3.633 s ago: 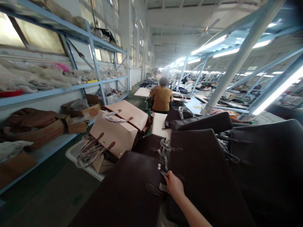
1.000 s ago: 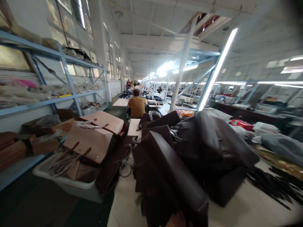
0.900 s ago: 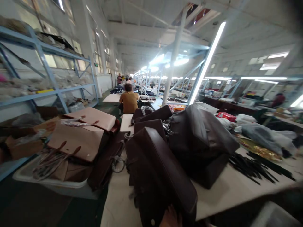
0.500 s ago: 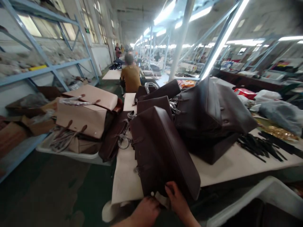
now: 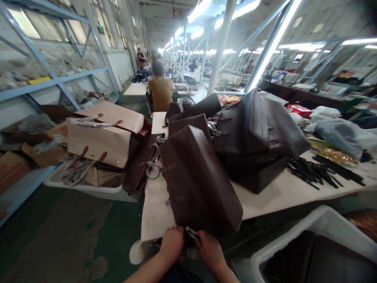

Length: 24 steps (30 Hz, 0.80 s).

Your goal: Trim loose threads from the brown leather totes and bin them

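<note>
dark brown bag [image 5: 200, 177], left hand [image 5: 173, 243], right hand [image 5: 209, 249] at its near edge

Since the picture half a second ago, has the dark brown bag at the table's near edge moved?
Cannot tell. The dark brown bag lies on the white table beside the bag pile as before; only the camera shifted. Both hands, left hand and right hand, grip its near end.

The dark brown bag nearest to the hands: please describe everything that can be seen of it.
The dark brown bag looks like smooth leather, large and boxy, with thin straps across its left side. It lies tilted on the pale table, its near end over the table's edge. The left hand and the right hand meet at that near end, around a small pale metal part. More dark bags are behind it.
</note>
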{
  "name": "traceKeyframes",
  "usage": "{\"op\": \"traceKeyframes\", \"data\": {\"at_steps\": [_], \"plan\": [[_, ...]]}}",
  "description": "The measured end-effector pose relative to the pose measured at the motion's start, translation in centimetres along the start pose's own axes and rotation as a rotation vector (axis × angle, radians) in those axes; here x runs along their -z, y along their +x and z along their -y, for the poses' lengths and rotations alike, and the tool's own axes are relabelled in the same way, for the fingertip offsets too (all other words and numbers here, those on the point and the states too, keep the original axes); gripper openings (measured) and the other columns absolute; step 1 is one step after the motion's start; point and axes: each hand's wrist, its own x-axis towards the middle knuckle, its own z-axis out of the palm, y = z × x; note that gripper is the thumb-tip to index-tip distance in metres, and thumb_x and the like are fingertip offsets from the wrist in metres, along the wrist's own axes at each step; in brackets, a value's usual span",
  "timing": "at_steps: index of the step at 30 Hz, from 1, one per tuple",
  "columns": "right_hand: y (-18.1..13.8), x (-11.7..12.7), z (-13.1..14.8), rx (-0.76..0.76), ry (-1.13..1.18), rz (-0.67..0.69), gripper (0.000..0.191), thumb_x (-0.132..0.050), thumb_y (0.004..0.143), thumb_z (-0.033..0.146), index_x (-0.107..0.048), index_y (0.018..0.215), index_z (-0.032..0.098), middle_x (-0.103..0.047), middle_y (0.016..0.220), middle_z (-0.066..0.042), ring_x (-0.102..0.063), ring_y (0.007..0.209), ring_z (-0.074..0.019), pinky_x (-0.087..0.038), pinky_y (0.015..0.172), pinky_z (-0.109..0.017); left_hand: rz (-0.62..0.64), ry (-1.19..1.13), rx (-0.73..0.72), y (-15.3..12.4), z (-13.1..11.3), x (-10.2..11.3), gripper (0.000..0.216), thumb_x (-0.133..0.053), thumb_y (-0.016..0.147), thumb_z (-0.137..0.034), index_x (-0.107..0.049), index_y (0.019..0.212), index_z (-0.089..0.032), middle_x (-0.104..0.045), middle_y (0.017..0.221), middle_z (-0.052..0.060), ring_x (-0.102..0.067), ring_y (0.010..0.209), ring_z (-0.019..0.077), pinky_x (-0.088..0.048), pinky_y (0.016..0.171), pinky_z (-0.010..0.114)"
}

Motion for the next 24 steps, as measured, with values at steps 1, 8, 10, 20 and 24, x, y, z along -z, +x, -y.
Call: {"op": "traceKeyframes", "data": {"at_steps": [1, 8, 10, 20, 24], "plan": [[0.1, -0.1, 0.2, 0.002, -0.026, -0.004, 0.014, -0.046, 0.084, 0.018, -0.057, 0.092, 0.017, -0.065, 0.083, -0.008, -0.060, 0.080, -0.0230, -0.040, 0.067, -0.030, -0.004, -0.029, 0.023, 0.3, 0.1, 0.1, 0.023, -0.037, 0.079, -0.013, -0.059, 0.086, -0.012, -0.062, 0.086, 0.013, -0.058, 0.083, 0.0259, -0.040, 0.075, 0.037], [0.5, 0.0, 1.2, 0.035, -0.106, -0.019, 0.009, -0.051, 0.082, 0.017, -0.057, 0.089, 0.018, -0.064, 0.083, -0.005, -0.059, 0.080, -0.0217, -0.038, 0.066, -0.029, 0.024, -0.330, 0.059, 1.5, 1.7, 1.1, 0.015, -0.040, 0.076, -0.014, -0.055, 0.076, -0.014, -0.063, 0.076, 0.005, -0.058, 0.074, 0.0149, -0.040, 0.067, 0.022], [0.6, -0.1, 1.3, 0.038, -0.107, -0.023, 0.009, -0.052, 0.082, 0.016, -0.056, 0.090, 0.019, -0.064, 0.083, -0.005, -0.059, 0.079, -0.0213, -0.038, 0.065, -0.029, 0.024, -0.398, 0.055, 1.4, 1.7, 1.0, 0.013, -0.041, 0.076, -0.015, -0.053, 0.074, -0.015, -0.061, 0.070, 0.002, -0.057, 0.069, 0.0144, -0.040, 0.064, 0.022], [0.5, -0.3, 1.3, 0.023, -0.041, -0.013, 0.019, -0.039, 0.089, 0.019, -0.057, 0.083, 0.018, -0.066, 0.074, -0.004, -0.062, 0.071, -0.0179, -0.039, 0.060, -0.026, 0.018, -0.561, 0.028, 0.8, 3.3, 1.5, 0.009, -0.039, 0.076, -0.016, -0.046, 0.070, -0.018, -0.053, 0.060, -0.002, -0.052, 0.059, 0.0128, -0.038, 0.057, 0.023], [0.4, -0.1, 1.2, 0.032, 0.027, -0.009, 0.016, -0.041, 0.089, 0.024, -0.055, 0.094, 0.018, -0.066, 0.086, -0.003, -0.062, 0.080, -0.0148, -0.041, 0.067, -0.023, 0.055, -0.581, 0.034, 1.0, 5.0, 2.2, 0.008, -0.039, 0.076, -0.017, -0.044, 0.070, -0.018, -0.050, 0.056, -0.003, -0.051, 0.056, 0.0125, -0.037, 0.054, 0.022]]}}
